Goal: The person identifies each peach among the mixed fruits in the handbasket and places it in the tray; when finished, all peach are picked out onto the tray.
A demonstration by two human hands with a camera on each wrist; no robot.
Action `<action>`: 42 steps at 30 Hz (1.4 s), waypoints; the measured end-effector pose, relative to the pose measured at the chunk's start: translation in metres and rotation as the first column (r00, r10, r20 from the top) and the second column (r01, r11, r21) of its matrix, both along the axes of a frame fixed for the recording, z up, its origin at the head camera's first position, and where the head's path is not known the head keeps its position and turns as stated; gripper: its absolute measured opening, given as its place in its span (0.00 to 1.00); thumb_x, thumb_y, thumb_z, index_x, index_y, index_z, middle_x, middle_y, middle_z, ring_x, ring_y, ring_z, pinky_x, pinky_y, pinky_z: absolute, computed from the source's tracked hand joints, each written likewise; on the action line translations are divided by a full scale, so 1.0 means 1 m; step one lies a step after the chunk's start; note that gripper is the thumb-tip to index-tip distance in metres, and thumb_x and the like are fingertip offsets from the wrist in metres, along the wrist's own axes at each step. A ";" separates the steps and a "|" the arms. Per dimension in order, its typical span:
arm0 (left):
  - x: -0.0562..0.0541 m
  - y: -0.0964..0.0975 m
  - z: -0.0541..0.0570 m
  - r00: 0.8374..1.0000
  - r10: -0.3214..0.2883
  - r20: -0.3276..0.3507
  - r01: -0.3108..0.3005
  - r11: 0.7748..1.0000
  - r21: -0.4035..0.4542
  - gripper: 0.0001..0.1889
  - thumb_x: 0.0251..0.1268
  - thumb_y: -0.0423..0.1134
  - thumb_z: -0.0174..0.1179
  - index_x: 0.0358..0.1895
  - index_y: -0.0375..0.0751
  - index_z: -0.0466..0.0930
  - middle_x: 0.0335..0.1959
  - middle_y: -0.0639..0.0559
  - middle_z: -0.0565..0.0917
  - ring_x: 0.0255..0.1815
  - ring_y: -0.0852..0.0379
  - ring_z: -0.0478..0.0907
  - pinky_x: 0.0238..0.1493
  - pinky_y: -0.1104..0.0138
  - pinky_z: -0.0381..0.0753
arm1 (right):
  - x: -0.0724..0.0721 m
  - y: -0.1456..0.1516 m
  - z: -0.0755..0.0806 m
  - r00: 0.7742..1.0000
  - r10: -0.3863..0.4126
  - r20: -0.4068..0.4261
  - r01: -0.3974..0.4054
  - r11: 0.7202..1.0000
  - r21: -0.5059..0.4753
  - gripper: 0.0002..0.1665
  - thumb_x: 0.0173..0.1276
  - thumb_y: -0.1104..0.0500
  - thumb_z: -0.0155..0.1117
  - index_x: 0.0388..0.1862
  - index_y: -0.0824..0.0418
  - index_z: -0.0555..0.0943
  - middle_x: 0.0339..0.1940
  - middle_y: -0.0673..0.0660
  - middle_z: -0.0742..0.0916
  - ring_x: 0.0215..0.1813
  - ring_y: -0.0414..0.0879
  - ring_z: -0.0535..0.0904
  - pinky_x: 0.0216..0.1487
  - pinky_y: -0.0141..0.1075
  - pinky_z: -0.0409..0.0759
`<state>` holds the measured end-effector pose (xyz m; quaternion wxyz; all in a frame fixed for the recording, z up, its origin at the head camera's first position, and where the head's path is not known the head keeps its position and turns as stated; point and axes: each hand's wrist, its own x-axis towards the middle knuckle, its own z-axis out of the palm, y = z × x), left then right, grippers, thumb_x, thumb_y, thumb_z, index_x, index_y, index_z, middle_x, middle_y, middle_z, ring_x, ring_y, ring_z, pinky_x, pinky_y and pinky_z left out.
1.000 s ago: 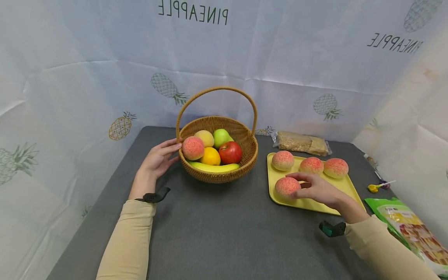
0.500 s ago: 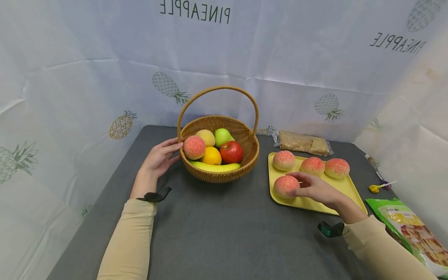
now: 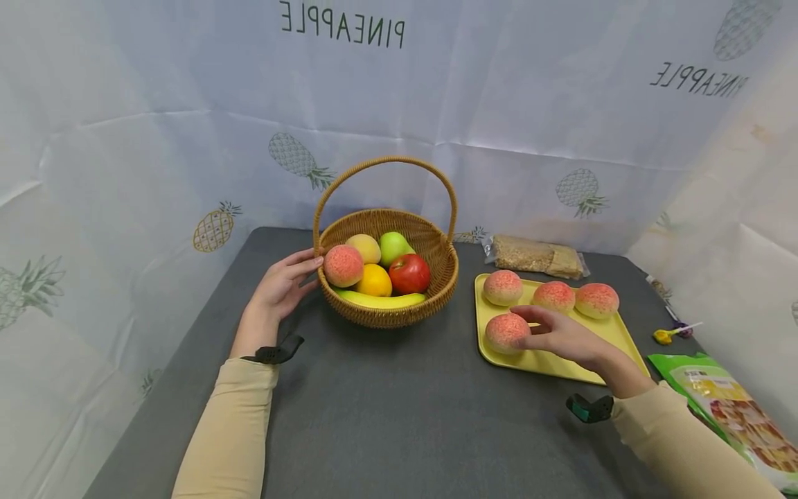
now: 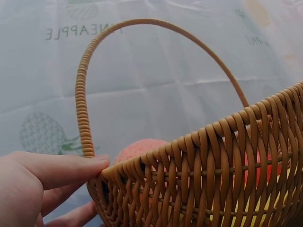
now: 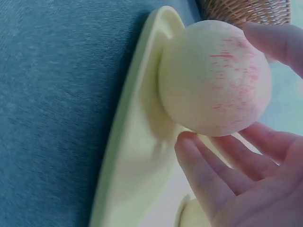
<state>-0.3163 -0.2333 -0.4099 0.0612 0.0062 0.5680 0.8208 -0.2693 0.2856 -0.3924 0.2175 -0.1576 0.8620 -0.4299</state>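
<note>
Pinching wicker basket (image 3: 382, 317) with left fingers (image 3: 305, 266), gripping front peach (image 3: 503, 334) at four o'clock with right fingers (image 3: 537, 314), with basketed peach (image 3: 343, 266) apparently done and three rear peaches (image 3: 554, 296) left.

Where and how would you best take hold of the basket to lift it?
Probably by the top of its handle, coming straight down from above. The basket stands upright, the handle arches over its opening, and that top is clear of the fruit and of the left hand, which touches near the handle's left foot.
</note>
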 end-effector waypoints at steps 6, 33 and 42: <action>-0.001 -0.003 -0.005 1.000 0.001 0.008 -0.001 1.000 0.021 0.25 0.74 0.38 0.65 0.70 0.42 0.74 0.68 0.52 0.72 0.74 0.53 0.64 0.74 0.51 0.61 | -0.001 -0.002 0.019 0.997 -0.015 -0.075 0.015 1.000 0.010 0.45 0.75 0.50 0.67 0.80 0.69 0.59 0.77 0.72 0.66 0.74 0.72 0.63 0.66 0.59 0.73; 0.001 0.002 -0.005 0.999 0.022 -0.023 -0.023 1.000 -0.003 0.23 0.73 0.38 0.65 0.68 0.41 0.75 0.67 0.50 0.73 0.73 0.52 0.67 0.74 0.50 0.63 | -0.034 -0.093 0.084 0.986 0.077 -0.149 -0.088 0.994 -0.067 0.33 0.75 0.46 0.67 0.72 0.60 0.73 0.68 0.61 0.79 0.60 0.52 0.82 0.58 0.44 0.82; 0.001 0.001 -0.004 1.000 0.026 -0.015 -0.027 1.000 -0.009 0.29 0.72 0.39 0.67 0.73 0.37 0.70 0.67 0.50 0.73 0.73 0.51 0.66 0.73 0.50 0.63 | -0.044 -0.116 0.086 0.987 0.027 -0.161 -0.041 0.995 -0.086 0.29 0.78 0.50 0.64 0.70 0.64 0.74 0.64 0.66 0.81 0.53 0.57 0.82 0.50 0.45 0.85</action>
